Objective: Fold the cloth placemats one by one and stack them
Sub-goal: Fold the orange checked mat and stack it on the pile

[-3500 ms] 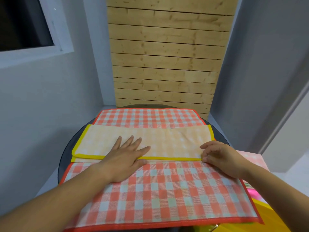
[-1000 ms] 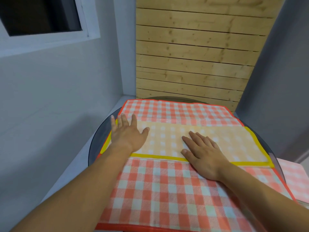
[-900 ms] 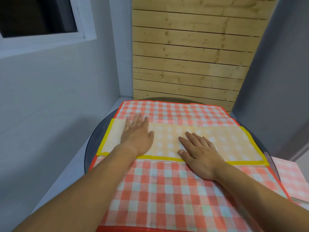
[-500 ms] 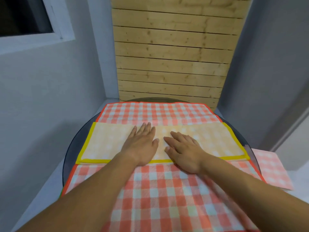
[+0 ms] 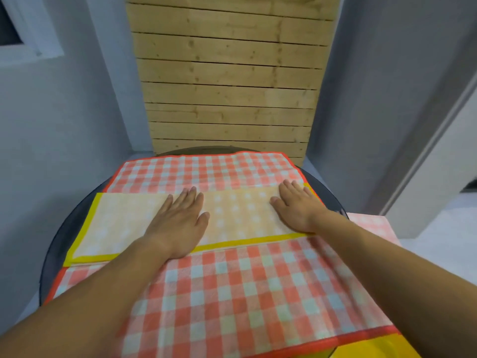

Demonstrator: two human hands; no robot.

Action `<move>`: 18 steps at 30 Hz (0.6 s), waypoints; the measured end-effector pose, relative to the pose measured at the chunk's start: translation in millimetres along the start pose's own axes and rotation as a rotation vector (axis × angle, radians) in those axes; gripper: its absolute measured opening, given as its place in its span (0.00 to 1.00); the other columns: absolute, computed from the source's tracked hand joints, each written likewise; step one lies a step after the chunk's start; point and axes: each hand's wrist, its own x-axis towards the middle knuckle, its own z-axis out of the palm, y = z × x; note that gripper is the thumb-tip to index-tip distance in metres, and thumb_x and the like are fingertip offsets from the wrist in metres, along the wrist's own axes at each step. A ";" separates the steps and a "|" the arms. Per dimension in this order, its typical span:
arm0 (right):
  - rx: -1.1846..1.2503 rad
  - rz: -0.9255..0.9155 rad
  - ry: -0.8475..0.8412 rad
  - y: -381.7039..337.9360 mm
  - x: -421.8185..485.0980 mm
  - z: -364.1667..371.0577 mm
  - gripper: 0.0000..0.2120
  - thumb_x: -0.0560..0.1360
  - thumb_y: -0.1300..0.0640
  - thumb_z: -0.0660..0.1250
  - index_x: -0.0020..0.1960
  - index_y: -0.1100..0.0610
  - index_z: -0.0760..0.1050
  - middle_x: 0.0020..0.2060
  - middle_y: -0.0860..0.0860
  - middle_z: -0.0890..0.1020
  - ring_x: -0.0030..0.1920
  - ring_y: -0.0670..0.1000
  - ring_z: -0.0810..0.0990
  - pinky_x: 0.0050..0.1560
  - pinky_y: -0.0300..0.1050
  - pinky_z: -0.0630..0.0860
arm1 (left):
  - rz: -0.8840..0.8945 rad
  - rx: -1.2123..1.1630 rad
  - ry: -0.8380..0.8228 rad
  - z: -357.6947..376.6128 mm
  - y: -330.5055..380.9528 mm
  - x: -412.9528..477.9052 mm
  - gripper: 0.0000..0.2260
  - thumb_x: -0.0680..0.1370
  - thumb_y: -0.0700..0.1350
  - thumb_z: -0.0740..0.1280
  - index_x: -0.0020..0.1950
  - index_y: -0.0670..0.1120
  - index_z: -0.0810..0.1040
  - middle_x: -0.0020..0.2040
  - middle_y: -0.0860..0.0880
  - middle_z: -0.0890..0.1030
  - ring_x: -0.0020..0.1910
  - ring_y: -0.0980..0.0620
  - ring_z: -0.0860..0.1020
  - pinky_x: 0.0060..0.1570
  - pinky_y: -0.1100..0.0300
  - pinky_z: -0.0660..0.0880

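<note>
While both my palms press flat, the yellow placemat [image 5: 240,215] lies as a long folded strip across the middle of the table [image 5: 67,228], its bright yellow border showing along the near edge and the left end. My left hand [image 5: 178,226] is spread open, fingers together and pointing away from me, resting on the strip just left of its middle, with the heel of the palm reaching over the near yellow border. My right hand [image 5: 296,208] is open too, flat on the strip's right end, fingertips up at its far edge, right by the corner. Neither hand grips anything; both simply lie on the cloth, well apart from each other, with a bare stretch of pale yellow check between them.

Under the strip sits the red checked placemat [image 5: 245,288], spread out full and flat. It shows beyond the strip toward the wooden slat wall [image 5: 227,81] and again on my side, where my forearms cross over it. Its orange-red border runs along the near edge and the far corners. The round dark table peeks out to the left and right of the cloths.

Off to my right, past my right forearm, a pink checked cloth [image 5: 371,223] lies lower down, beside the table. At the bottom right corner a patch of yellow cloth [image 5: 374,350] pokes out from under the red one.
</note>
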 end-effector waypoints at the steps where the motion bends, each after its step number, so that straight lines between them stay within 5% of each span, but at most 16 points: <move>1: -0.012 0.017 0.011 7.6 -1.2 -0.1 0.33 0.83 0.40 0.41 0.80 0.59 0.46 0.80 0.54 0.47 0.80 0.54 0.43 0.78 0.53 0.41 | -0.001 0.002 -0.001 -0.3 0.2 0.2 0.28 0.85 0.57 0.41 0.83 0.50 0.39 0.82 0.53 0.37 0.79 0.57 0.35 0.78 0.53 0.35; 7: -0.047 0.017 0.028 12.1 -4.4 2.3 0.35 0.82 0.38 0.40 0.81 0.58 0.43 0.80 0.54 0.46 0.80 0.53 0.42 0.78 0.54 0.38 | -0.014 -0.055 -0.020 -1.5 -1.2 4.4 0.29 0.85 0.59 0.44 0.83 0.52 0.43 0.83 0.54 0.40 0.80 0.57 0.37 0.78 0.53 0.36; 10: -0.040 0.010 0.053 15.8 -2.2 4.3 0.35 0.81 0.36 0.39 0.81 0.57 0.45 0.80 0.53 0.48 0.80 0.53 0.43 0.78 0.57 0.37 | -0.035 -0.047 0.070 -17.3 -13.4 8.6 0.27 0.84 0.60 0.52 0.81 0.53 0.56 0.81 0.51 0.58 0.80 0.49 0.55 0.79 0.50 0.51; 13: -0.028 -0.001 0.084 14.5 -4.8 2.6 0.33 0.81 0.36 0.40 0.81 0.53 0.48 0.80 0.52 0.50 0.80 0.53 0.45 0.76 0.58 0.35 | -0.086 0.061 0.131 -40.1 -30.2 16.9 0.19 0.82 0.57 0.57 0.71 0.53 0.71 0.68 0.50 0.73 0.66 0.46 0.71 0.67 0.50 0.68; 18: 0.038 -0.116 0.034 -12.9 -22.9 -11.2 0.30 0.82 0.38 0.43 0.80 0.49 0.51 0.80 0.50 0.49 0.80 0.54 0.42 0.77 0.56 0.36 | -0.125 -0.019 0.053 -61.8 -39.0 30.6 0.08 0.78 0.56 0.67 0.49 0.54 0.81 0.50 0.53 0.82 0.48 0.51 0.78 0.51 0.51 0.79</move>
